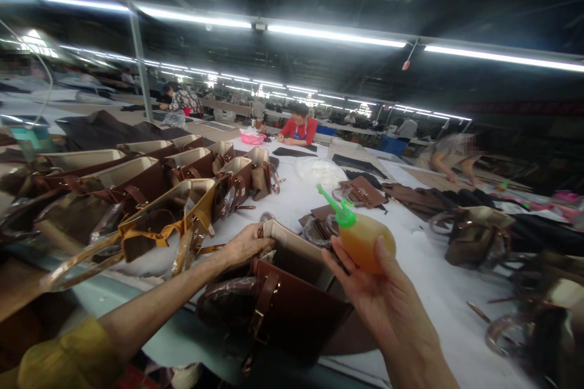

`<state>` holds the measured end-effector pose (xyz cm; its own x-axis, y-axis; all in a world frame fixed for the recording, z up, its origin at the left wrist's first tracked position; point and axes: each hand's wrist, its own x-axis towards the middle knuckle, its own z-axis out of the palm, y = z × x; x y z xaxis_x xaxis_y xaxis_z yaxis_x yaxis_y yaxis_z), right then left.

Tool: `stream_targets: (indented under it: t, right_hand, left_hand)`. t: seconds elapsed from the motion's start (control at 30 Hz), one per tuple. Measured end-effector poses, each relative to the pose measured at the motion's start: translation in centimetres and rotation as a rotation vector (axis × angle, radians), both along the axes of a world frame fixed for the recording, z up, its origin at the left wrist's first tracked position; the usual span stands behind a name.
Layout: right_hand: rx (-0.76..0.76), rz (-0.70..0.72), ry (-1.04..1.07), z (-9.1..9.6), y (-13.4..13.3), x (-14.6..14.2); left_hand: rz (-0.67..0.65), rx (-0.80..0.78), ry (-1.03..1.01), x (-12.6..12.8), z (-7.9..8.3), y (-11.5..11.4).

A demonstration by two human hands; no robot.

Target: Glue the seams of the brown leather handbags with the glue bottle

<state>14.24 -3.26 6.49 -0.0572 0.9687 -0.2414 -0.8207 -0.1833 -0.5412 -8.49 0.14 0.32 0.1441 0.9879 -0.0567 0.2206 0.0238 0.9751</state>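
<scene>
In front of me a brown handbag stands on the near edge of the table, its pale-lined mouth facing up. My left hand is closed on the bag's upper left edge, thumb and fingers over the rim. A squeeze bottle of amber liquid, with a green cap and long green spout, is in my right hand. The spout points up and left, above the table and apart from the bag. Plastic-wrapped handles and a buckled strap hang at the brown bag's side.
Several brown bags and a mustard-yellow one crowd the left side. Flat brown pieces lie beyond my right hand. More bags stand at right. A person in red sits across the table; another person leans in at right.
</scene>
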Motion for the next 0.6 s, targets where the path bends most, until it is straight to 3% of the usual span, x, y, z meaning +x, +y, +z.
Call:
stream_targets:
  t: [0.2,0.3,0.47,0.6]
  right_hand:
    - [-0.02,-0.009,-0.017,0.4,-1.0,2.6]
    - [0.007,-0.017,-0.04,0.7,-2.1,4.4]
    - [0.001,-0.112,-0.162,0.5,-4.5,8.4]
    - [0.052,-0.262,-0.513,0.0,-6.2,11.6]
  left_hand:
    - [-0.1,0.279,0.216,1.9,4.3,1.8]
    - [-0.17,0.299,0.241,3.7,6.9,3.3]
    - [-0.538,0.251,0.32,5.8,10.1,5.5]
    - [-0.772,0.136,0.483,7.6,10.9,6.4]
